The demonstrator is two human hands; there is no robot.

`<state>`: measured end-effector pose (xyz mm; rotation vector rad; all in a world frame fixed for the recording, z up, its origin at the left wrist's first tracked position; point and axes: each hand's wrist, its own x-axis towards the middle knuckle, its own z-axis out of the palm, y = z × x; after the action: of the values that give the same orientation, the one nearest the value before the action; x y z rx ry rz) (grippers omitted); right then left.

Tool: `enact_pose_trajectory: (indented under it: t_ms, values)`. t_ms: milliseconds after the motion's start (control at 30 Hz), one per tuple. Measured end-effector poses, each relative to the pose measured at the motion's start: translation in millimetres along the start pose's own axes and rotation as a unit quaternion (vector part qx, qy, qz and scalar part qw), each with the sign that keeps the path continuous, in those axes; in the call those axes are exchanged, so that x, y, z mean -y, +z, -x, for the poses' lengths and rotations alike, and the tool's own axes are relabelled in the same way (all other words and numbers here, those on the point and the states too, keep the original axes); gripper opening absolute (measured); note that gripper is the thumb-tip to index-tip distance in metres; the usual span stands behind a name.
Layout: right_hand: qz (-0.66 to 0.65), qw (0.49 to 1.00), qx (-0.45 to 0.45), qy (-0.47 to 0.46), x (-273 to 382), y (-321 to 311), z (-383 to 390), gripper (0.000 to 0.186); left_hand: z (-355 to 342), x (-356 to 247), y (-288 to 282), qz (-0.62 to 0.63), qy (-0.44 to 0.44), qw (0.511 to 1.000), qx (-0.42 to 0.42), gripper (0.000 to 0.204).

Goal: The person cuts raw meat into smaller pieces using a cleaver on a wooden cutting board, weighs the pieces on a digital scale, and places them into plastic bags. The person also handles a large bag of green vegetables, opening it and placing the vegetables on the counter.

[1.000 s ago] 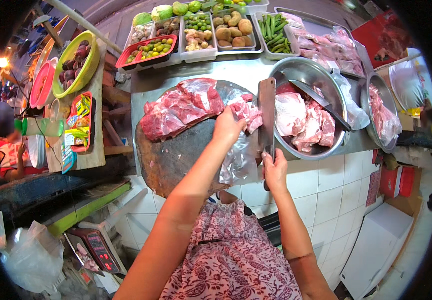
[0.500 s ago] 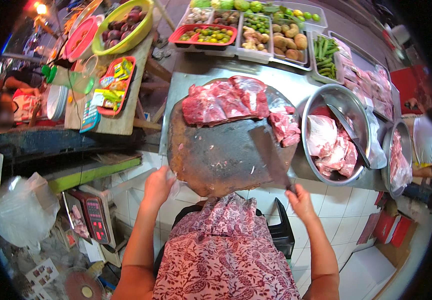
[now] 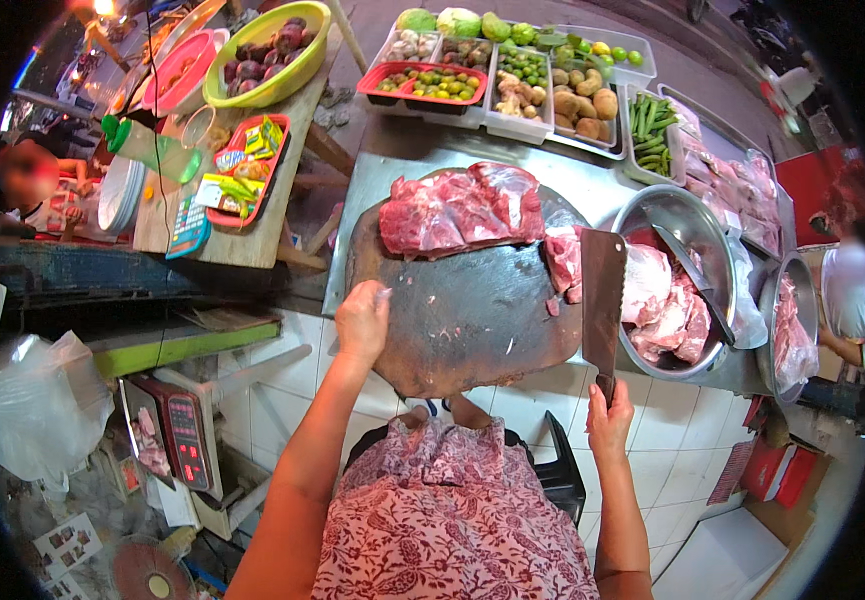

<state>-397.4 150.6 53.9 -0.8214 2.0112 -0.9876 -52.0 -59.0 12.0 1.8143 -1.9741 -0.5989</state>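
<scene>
Two bare hands at a round wooden chopping board [image 3: 453, 310], seen from above. The right hand [image 3: 609, 418], right of the lower centre, grips the handle of a cleaver [image 3: 603, 300], its fingers wrapped around it. The broad dark blade points toward the top of the frame, overlapping the board's right edge in this view. The left hand [image 3: 363, 322], left of centre, lies at the board's left edge with its fingers curled inward; whether they are fully closed or hold anything cannot be told.

A large slab of raw red meat [image 3: 463, 212] rests on the upper part of the board, near the frame's centre. Smaller meat pieces [image 3: 564, 262] lie to its right, partly hidden by the blade. Right of centre, a metal bowl [image 3: 675, 208] contains pale and red cuts [image 3: 688, 325], with a knife [image 3: 694, 285] slanting across its right side. A second metal bowl at the far right holds meat in clear plastic [image 3: 793, 345].

Along the top of the metal table [image 3: 388, 150] stand a red tray of small citrus fruits [image 3: 443, 84] and a container of green pods [image 3: 651, 130]. A weighing scale [image 3: 185, 435] occupies the lower left.
</scene>
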Motion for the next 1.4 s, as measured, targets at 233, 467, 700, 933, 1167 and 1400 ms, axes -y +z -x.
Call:
enact_pose_trajectory:
  t_ms: [233,467,700,933,1167,1400]
  values:
    - [-0.160,0.986,-0.009,0.036,10.9,25.7,-2.9,0.014,-94.0,-105.2,17.6,-0.117,0.118,0.986,0.010,0.022]
    - [0.027,0.983,-0.073,-0.168,51.0,62.1,-29.3,0.027,-30.8,-91.3,-0.9,-0.136,0.156,0.978,0.037,0.039]
    - [-0.002,0.984,0.044,-0.175,98.5,122.9,-68.4,0.025,116.0,-21.5,-77.7,-0.192,-0.061,0.930,0.308,0.020]
    - [0.083,0.969,0.071,-0.220,118.7,171.4,-49.4,0.024,178.2,67.1,-101.0,0.135,-0.187,0.963,0.135,0.051]
    - [0.301,0.893,-0.009,-0.334,96.6,182.0,-81.2,0.043,183.0,98.9,-121.1,0.566,-0.121,0.814,0.057,0.049]
    - [0.320,0.873,-0.010,-0.367,61.3,195.4,-111.1,0.048,324.1,173.0,-132.3,0.393,-0.365,0.844,-0.018,0.025]
